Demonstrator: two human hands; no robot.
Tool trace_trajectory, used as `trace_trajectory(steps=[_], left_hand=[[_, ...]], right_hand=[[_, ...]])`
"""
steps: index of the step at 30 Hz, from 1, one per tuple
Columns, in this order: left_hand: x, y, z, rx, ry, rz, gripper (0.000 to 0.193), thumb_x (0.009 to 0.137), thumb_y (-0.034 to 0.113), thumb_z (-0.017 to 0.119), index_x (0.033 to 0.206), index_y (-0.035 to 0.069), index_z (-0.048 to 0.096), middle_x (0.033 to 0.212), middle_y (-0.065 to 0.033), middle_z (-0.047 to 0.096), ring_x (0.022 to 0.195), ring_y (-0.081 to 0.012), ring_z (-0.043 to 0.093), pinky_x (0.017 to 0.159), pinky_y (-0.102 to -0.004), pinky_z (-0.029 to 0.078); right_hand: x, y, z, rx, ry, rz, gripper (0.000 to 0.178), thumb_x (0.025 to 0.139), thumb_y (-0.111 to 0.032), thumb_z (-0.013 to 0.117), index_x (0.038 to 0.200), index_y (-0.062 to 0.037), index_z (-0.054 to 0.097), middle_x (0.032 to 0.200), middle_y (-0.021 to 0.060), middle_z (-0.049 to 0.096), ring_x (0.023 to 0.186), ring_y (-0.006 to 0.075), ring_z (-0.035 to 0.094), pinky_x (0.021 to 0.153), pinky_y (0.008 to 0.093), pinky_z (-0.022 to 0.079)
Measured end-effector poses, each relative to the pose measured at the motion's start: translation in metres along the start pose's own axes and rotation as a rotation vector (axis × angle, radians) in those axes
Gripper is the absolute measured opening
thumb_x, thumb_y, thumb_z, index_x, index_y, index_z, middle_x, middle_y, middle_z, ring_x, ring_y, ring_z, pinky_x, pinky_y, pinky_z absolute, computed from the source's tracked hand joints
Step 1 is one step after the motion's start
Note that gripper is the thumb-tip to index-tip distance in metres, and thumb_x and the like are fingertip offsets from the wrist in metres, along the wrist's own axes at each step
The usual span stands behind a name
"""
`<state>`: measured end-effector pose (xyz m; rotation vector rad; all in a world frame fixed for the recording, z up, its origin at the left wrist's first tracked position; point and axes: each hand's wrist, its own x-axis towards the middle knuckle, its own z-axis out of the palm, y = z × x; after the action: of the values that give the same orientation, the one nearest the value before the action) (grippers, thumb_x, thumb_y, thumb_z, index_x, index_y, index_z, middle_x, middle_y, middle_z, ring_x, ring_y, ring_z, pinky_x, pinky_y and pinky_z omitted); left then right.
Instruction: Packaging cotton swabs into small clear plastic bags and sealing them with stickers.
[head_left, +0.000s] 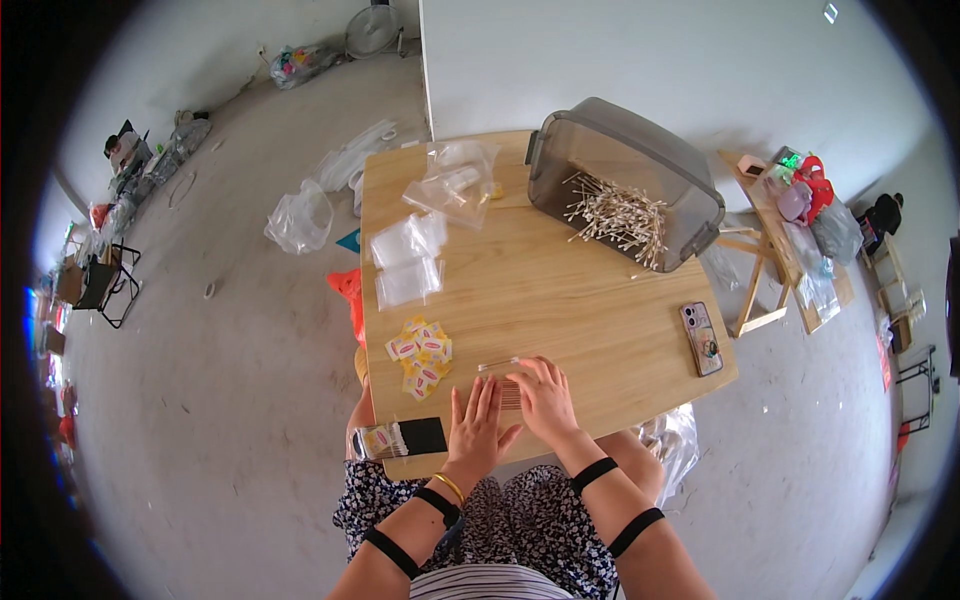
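Observation:
My left hand [478, 428] lies flat on the table, fingers stretched forward, against the left side of a row of cotton swabs [512, 396] laid side by side. On the other side of the row my right hand [547, 402] rests with fingers apart and fingertips over its upper right end. A single cotton swab [498, 364] lies crosswise just beyond the fingertips. Both hands partly cover the row. To the left sits a pile of small yellow and white labels [421, 352]. Below it, a packet of cotton swabs [382, 440] lies by a black piece [423, 436].
A grey translucent bin [625, 130] lies tipped on the wooden table [590, 330], many loose swabs [620, 220] spilling at its mouth. Clear plastic bags [410, 262] lie at the far left. A phone [701, 339] is near the right edge. Another table [790, 255] stands beyond.

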<state>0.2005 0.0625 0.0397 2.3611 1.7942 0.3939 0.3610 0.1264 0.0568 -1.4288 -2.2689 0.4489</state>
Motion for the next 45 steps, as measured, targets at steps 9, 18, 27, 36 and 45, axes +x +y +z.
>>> trace_trajectory(steps=[9,18,27,36,45], left_hand=[[-0.004,-0.007,-0.005,-0.054,-0.074,0.032,0.082,0.098,0.058,0.044,0.154,0.0,0.03,0.159,-0.0162,0.031,0.151,-0.0328,0.022,0.122,-0.0595,0.01],[-0.001,-0.021,-0.007,0.008,-0.104,-0.105,0.091,0.099,0.063,0.034,0.155,-0.007,0.02,0.165,-0.0201,0.017,0.154,-0.0353,0.011,0.123,-0.0568,0.001],[0.004,-0.018,-0.004,0.01,-0.096,-0.053,0.093,0.099,0.064,0.032,0.155,-0.008,0.015,0.165,-0.023,0.014,0.155,-0.0351,0.006,0.123,-0.0559,0.0],[0.007,-0.002,-0.006,-0.077,-0.051,-0.025,0.084,0.101,0.056,0.038,0.156,-0.005,0.021,0.164,-0.022,0.018,0.154,-0.0341,0.013,0.123,-0.055,0.004],[-0.008,-0.007,-0.018,-0.198,-0.082,-0.014,0.081,0.103,0.056,0.033,0.156,-0.003,0.022,0.163,-0.0203,0.024,0.154,-0.0302,0.015,0.124,-0.0543,0.003]], right_hand=[[-0.04,-0.001,-0.002,-0.07,-0.053,0.033,0.07,0.093,-0.036,0.061,0.15,-0.0029,0.038,0.156,0.0151,0.037,0.148,0.0341,0.029,0.122,0.0496,0.021],[-0.039,-0.008,0.006,-0.192,-0.097,0.055,0.092,0.092,-0.054,0.055,0.155,0.0046,0.024,0.162,0.0225,0.023,0.153,0.0335,0.017,0.125,0.0475,0.013],[-0.035,-0.018,0.029,-0.256,-0.089,-0.013,0.086,0.092,-0.049,0.052,0.153,0.0061,0.027,0.16,0.0271,0.024,0.152,0.0385,0.02,0.125,0.0471,0.016],[-0.038,-0.016,0.033,-0.204,-0.043,0.0,0.08,0.094,-0.045,0.05,0.154,0.0028,0.027,0.162,0.0244,0.021,0.153,0.0366,0.016,0.126,0.0467,0.012],[-0.037,-0.017,0.033,-0.363,-0.143,0.029,0.087,0.091,-0.053,0.053,0.155,-0.0006,0.027,0.164,0.0216,0.02,0.153,0.0349,0.016,0.125,0.0511,0.011]])
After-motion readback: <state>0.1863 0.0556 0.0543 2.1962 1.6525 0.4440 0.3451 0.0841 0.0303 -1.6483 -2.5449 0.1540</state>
